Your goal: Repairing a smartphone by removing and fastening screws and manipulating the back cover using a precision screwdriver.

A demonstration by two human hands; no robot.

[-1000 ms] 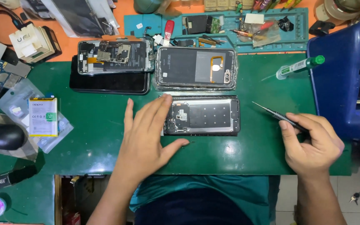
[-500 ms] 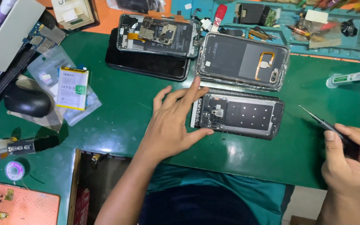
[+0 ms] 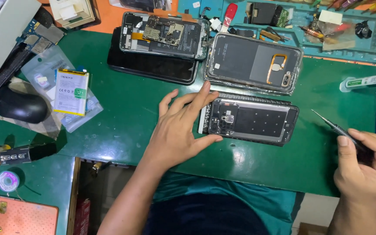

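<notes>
An opened black phone frame [image 3: 251,120] lies face down on the green table mat [image 3: 122,117]. My left hand [image 3: 180,128] rests flat on the mat with fingers spread, its fingertips touching the frame's left end. My right hand [image 3: 366,163] is at the right edge, closed around a thin black precision screwdriver [image 3: 334,127] whose tip points up-left, a short way from the frame's right end.
A back cover with a camera cutout [image 3: 253,64] lies behind the frame. An open phone with exposed board [image 3: 164,35] sits on a dark screen [image 3: 153,67]. A battery in a plastic bag [image 3: 69,92], a black mouse [image 3: 20,106], a teal tool tray [image 3: 310,21] and a green-capped tube [image 3: 368,81] surround the mat.
The view has swung left and down, bringing the mouse and battery into sight. My left hand slid from on top of the frame to its left end. My right hand keeps the screwdriver.
</notes>
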